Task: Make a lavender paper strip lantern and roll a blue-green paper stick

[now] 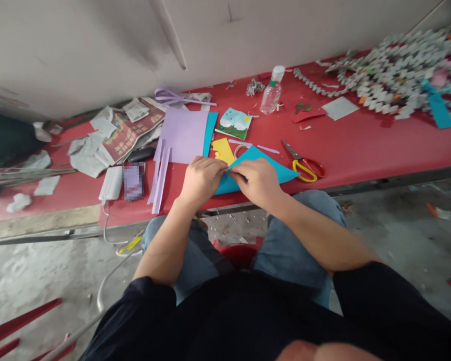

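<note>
Tabletop point(364, 150) red, beneath pale wall point(97, 45)

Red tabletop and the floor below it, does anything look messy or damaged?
White paper scraps litter the grey floor below the red tabletop, as if dropped. Beside the left hand, the yellow paper has a jagged edge, perhaps cut deliberately.

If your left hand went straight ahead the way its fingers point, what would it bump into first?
Most likely the fingertips of the right hand, which face those of the left hand at the blue paper. Whether they already touch is hard to tell.
</note>
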Demonstrator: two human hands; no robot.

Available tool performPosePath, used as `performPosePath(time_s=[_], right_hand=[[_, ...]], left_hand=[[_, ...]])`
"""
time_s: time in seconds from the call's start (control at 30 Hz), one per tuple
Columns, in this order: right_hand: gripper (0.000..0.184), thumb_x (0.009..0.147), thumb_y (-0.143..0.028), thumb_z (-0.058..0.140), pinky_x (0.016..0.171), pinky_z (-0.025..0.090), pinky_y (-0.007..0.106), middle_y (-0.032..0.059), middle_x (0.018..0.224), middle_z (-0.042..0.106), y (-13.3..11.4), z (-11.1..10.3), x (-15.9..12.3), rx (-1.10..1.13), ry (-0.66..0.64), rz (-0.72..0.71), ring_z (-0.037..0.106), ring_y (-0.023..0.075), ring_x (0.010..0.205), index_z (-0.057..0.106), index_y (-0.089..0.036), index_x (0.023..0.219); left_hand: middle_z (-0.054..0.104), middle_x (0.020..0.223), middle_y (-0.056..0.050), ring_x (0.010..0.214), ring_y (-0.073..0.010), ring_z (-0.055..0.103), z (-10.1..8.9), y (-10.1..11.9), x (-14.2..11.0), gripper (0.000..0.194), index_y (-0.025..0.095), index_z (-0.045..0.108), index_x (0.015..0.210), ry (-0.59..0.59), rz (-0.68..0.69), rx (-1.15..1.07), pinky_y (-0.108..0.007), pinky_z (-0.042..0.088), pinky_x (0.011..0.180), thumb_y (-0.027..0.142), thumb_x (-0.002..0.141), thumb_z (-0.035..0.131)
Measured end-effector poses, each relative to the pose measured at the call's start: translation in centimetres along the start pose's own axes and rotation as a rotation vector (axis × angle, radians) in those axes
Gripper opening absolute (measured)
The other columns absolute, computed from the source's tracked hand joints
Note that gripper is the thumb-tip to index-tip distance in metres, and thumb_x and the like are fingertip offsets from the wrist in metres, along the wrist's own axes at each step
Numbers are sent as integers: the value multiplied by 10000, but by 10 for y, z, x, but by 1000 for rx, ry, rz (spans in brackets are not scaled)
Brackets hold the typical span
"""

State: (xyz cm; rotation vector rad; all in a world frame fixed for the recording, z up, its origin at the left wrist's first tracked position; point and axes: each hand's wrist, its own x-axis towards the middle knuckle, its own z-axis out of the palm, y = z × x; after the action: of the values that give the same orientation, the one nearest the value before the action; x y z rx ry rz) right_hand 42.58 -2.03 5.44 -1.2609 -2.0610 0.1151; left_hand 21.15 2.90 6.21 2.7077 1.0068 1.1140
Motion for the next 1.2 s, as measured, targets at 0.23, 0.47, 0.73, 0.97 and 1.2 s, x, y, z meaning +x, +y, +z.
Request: performPosePath(time_s=[0.23,0.47,0.73,0.97,1.2], right_hand=[[156,1080,-202,674,768,399,410,48,978,843,-11,-7,-1,13,-55,17,746,226,860,821,-192,1029],[201,1095,-254,639,803,406,420,74,945,823,-17,-11,-1,0,-18,-21,724,253,869,820,-190,1035],[216,1105,-295,624,870,450,433,71,1000,840,-12,-3,-5,33,99,8,757,261,922,800,-191,1034],[177,1017,-301,766,885,473,425,78,1062,828,-3,-1,-9,74,7,78,764,275,977,776,-187,1152],[181,1103,-281,653,811,436,415,66,991,832,-4,8,-14,67,-75,51,749,249,902,808,-201,1054]], left_hand=[[868,1043,-56,961,-263,826,-10,11,-5,169,203,812,1064,-152,-88,1,-447,565,942,217,1055,644],[862,1030,-17,991,-236,811,-29,23,-7,120,228,803,1078,-33,-136,4,-408,555,977,285,1031,708],[851,983,-35,949,-253,794,-24,24,3,139,210,782,994,-74,-135,45,-437,542,955,236,1038,653],[816,892,-68,797,-225,748,0,0,-14,138,183,734,998,-139,-88,104,-413,531,854,175,1050,606],[832,955,-73,853,-224,761,-5,10,-14,113,173,737,1000,-116,-104,60,-427,541,884,232,1057,661]])
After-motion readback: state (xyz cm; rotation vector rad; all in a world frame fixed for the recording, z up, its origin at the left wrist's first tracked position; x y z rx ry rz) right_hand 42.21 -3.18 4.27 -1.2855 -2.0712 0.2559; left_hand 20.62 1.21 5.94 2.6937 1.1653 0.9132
